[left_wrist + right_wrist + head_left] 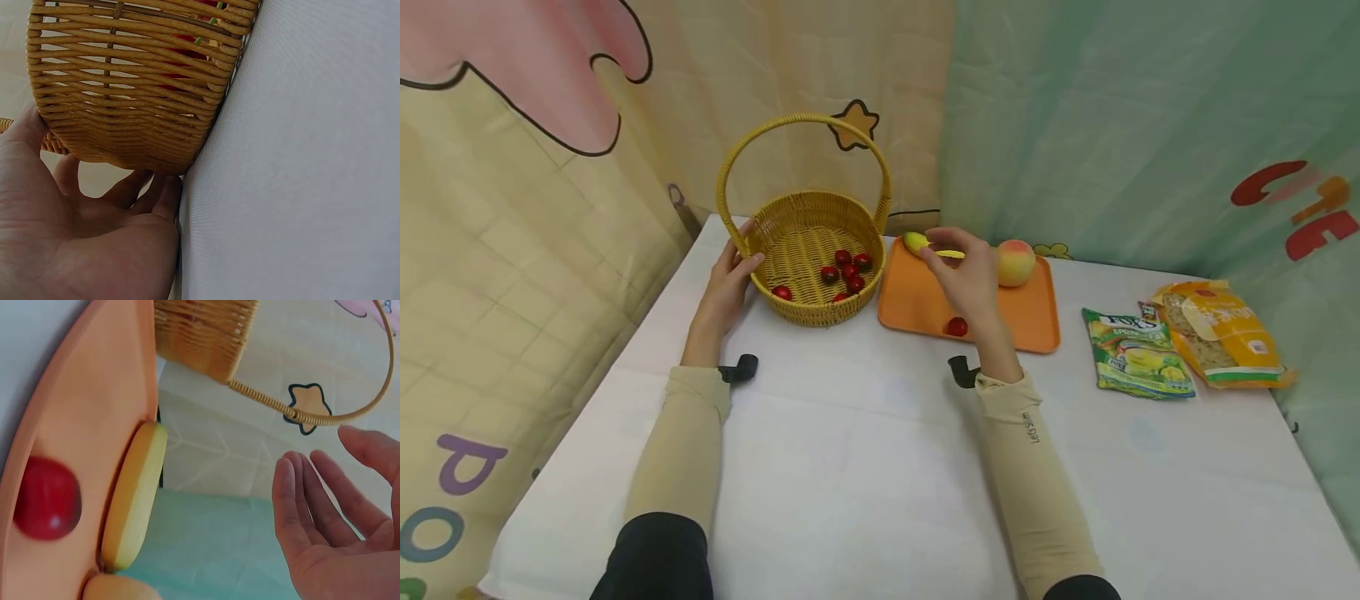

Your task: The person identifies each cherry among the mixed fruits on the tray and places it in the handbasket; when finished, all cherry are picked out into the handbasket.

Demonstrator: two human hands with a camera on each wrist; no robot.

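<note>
My left hand (727, 279) holds the left side of a yellow wicker basket (816, 315), its thumb at the rim near the handle's foot. In the left wrist view, the fingers lie against the woven wall (125, 87). Several small, round, glossy red fruits (850, 271) lie in the basket. Over an orange tray (917, 304), my right hand (970, 279) hangs with loosely bent fingers and nothing between them. From the head it partly hides a yellow banana (134, 497), which the right wrist view shows apart from the hand. One red fruit (49, 499) lies on the tray near its front edge.
A peach (1016, 263) sits at the tray's back right. Further right, a green snack bag (1138, 354) and an orange-yellow bag (1221, 333) lie on the white table (850, 467). Printed curtains (1075, 125) stand behind; the basket's tall handle (805, 118) arches upward.
</note>
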